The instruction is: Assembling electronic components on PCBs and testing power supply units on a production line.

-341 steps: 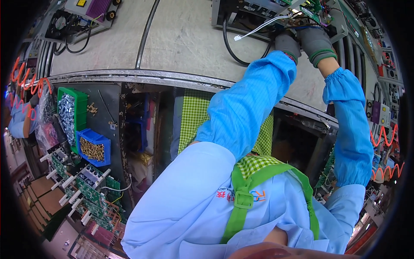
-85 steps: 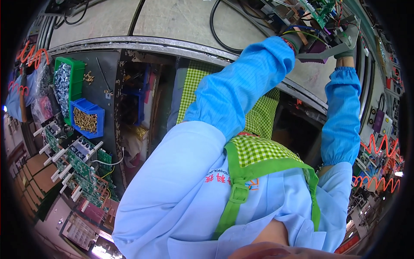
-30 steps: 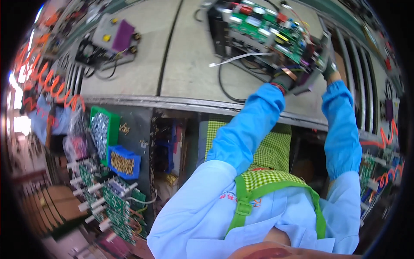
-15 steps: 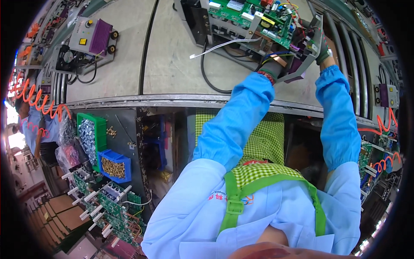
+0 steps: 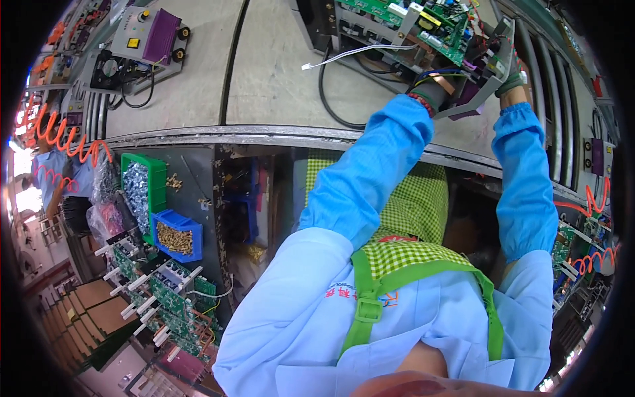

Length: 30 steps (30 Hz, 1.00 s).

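On the far left, a green bin [image 5: 142,192] of shiny screws sits beside a blue bin [image 5: 177,237] of gold ones, under the edge of the grey workbench [image 5: 271,73]. On the bench a white wire [image 5: 350,54] runs toward a green circuit board [image 5: 423,23] in its metal frame. The left hand [image 5: 440,86], in a dark glove, is tucked under a grey metal plate [image 5: 493,73], touching it; I cannot tell how its fingers are set. The right hand [image 5: 512,76], gloved too, is closed on the plate's right edge. The plate leans tilted against the board, between both hands.
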Each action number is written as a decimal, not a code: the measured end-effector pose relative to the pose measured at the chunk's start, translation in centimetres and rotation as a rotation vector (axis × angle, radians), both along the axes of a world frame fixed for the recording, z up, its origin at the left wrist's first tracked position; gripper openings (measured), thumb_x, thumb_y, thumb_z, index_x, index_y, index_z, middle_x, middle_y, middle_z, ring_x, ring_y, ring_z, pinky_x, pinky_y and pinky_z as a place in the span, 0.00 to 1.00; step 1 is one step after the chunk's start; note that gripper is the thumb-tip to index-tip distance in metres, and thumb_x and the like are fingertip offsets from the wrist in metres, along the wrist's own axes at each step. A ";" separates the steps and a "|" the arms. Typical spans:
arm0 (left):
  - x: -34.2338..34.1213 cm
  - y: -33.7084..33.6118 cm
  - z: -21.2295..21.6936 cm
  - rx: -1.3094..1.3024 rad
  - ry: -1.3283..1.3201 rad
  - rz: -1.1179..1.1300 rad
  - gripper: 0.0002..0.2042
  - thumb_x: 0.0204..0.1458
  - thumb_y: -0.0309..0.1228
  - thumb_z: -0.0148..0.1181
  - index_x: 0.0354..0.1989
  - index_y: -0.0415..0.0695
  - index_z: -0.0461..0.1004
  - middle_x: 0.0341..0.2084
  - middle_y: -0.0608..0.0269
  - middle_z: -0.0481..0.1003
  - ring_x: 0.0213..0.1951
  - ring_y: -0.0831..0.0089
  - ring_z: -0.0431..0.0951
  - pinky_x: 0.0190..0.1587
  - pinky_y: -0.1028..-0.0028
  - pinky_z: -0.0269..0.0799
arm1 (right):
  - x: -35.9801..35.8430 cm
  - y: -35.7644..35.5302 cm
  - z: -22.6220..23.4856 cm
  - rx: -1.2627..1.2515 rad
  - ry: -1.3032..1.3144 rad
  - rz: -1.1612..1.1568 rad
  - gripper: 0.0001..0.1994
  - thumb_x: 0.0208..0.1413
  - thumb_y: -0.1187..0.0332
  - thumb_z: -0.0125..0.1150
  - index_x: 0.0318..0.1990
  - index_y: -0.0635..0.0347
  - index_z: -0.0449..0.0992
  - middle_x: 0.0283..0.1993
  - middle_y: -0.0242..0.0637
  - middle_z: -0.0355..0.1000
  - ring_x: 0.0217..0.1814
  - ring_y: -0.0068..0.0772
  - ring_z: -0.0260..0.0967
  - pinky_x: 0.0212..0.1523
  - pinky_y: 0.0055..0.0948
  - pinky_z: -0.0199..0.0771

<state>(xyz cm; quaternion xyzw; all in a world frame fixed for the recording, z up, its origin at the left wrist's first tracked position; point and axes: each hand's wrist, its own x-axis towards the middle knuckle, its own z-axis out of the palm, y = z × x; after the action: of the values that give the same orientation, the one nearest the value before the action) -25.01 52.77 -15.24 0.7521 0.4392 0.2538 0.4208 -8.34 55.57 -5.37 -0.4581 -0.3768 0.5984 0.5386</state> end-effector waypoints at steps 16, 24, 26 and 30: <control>-0.4 0.0 0.5 0.021 -0.015 0.028 0.18 0.49 0.41 0.56 0.43 0.43 0.77 0.38 0.48 0.78 0.41 0.53 0.78 0.46 0.59 0.73 | -0.7 -0.2 0.5 -0.011 0.052 -0.011 0.25 0.62 0.53 0.52 0.62 0.59 0.66 0.42 0.41 0.76 0.33 0.32 0.74 0.33 0.31 0.77; 0.3 1.0 0.8 0.026 -0.031 0.070 0.18 0.49 0.42 0.55 0.43 0.42 0.77 0.38 0.48 0.77 0.41 0.53 0.78 0.46 0.59 0.73 | -0.8 -0.3 1.0 -0.023 0.087 -0.004 0.26 0.62 0.53 0.52 0.61 0.60 0.66 0.40 0.42 0.76 0.30 0.32 0.75 0.30 0.31 0.77; 0.2 1.1 1.0 0.036 -0.027 0.081 0.18 0.49 0.42 0.55 0.42 0.42 0.77 0.38 0.47 0.77 0.41 0.52 0.78 0.46 0.59 0.73 | -1.1 -0.5 1.2 -0.034 0.108 0.000 0.26 0.62 0.52 0.52 0.61 0.60 0.66 0.39 0.42 0.77 0.29 0.32 0.75 0.30 0.31 0.77; -0.3 1.1 1.3 0.045 -0.017 0.112 0.18 0.50 0.42 0.55 0.42 0.42 0.77 0.38 0.47 0.77 0.41 0.52 0.78 0.46 0.58 0.73 | -1.6 -1.2 1.5 0.017 0.043 -0.023 0.25 0.62 0.52 0.52 0.61 0.58 0.67 0.38 0.40 0.77 0.32 0.32 0.75 0.29 0.29 0.76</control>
<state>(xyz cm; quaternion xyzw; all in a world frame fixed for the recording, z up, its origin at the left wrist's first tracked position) -25.28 53.86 -13.98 0.7335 0.4711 0.2929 0.3927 -9.98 54.33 -3.91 -0.4448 -0.3649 0.5985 0.5574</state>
